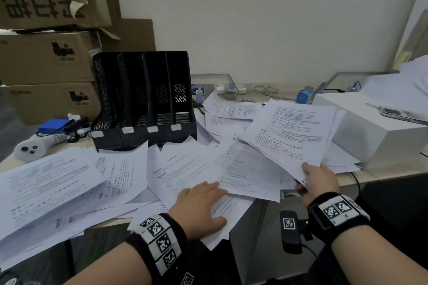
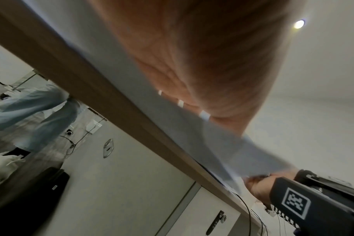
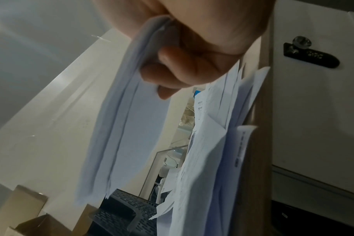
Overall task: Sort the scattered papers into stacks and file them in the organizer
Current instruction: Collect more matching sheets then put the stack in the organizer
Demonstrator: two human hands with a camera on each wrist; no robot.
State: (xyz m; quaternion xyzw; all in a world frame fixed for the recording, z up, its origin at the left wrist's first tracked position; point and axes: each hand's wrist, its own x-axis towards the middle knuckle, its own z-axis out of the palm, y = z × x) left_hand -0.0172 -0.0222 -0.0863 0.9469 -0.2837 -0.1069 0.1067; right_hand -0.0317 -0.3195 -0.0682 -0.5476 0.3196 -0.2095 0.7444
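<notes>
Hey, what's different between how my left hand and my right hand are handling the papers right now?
The left hand lies flat, fingers straight, pressing on the loose sheets on the desk; the right hand curls round a bundle of papers. The left hand's sheets stay down on the pile, while the right hand's bundle is lifted and tilted above it. Both handle printed white pages, near the desk's front edge.

Bare forearms, no sleeves. Left wrist band (image 1: pixel 159 242): black strap, row of white tiles printed with black square codes. Right wrist band (image 1: pixel 338 211): same black strap, two white code tiles. Small black camera block (image 1: pixel 290 230) clipped beside the right band, white code tile on its face, thin black cable (image 1: pixel 311 252) trailing off it.
</notes>
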